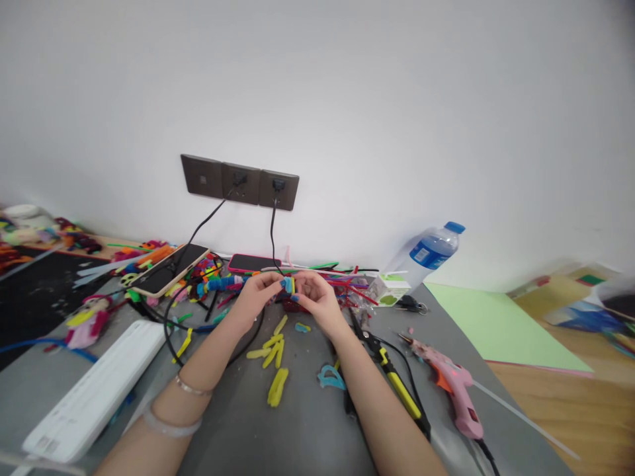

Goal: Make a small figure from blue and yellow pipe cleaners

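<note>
My left hand [255, 296] and my right hand [317, 301] meet over the grey table. Between their fingertips is a small blue and yellow fuzzy piece of pipe cleaner [289, 285], pinched from both sides. Below my hands lie several short yellow pipe cleaner pieces [272, 350], with a thicker folded yellow piece [278, 387] closer to me. A small blue and yellow piece [302, 327] rests just under my right hand. Beside my right forearm is a light blue bent pipe cleaner loop [331, 377].
Right of my arm lie yellow-handled pliers [399, 390] and a pink glue gun [454, 383]. A water bottle [431, 251] and a small white-green box [390, 289] stand by the wall. To the left are a white power strip [96, 390], a phone [171, 271], cables and a pink doll [89, 322].
</note>
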The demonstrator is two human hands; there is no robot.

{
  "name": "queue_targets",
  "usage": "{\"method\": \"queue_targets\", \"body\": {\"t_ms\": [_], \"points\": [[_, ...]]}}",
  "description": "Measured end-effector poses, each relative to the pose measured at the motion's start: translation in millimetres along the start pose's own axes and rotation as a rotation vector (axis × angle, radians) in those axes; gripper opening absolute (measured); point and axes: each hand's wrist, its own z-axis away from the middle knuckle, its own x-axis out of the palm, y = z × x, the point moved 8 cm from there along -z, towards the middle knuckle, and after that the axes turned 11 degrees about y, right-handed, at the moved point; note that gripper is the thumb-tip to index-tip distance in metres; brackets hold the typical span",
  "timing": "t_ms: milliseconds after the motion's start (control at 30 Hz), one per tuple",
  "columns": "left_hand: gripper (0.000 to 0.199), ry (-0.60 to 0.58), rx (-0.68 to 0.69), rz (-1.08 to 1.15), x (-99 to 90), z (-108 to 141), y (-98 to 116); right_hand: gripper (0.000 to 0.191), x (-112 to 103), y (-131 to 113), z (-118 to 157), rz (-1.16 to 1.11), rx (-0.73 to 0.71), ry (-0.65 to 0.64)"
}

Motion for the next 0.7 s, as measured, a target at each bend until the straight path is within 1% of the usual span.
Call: {"method": "queue_targets", "body": {"t_ms": [100,267,400,500,700], "points": [[0.022,-0.006,-0.004,0.009,0.3,-0.6,-0.2,0.037,0.0,1.7,0.2,0.012,0.022,-0.001],[0.021,0.006,-0.012,0.023,-0.3,-1.5,-1.2,0.035,-1.2,3.3,0.2,0.037,0.027,0.007],[0.021,0.017,-0.017,0.024,0.2,-0.4,-0.2,0.039,-1.3,1.9,-0.7,0.004,0.027,0.021],[0.021,0.016,-0.022,0.026,0.8,0.7,1.2,0.038,-0.6,0.3,-0.8,-0.017,0.024,0.019],[0.02,0.007,-0.02,0.041,1.1,1.3,3.0,0.034,-0.3,1.0,0.1,0.018,0.023,0.005]]}}
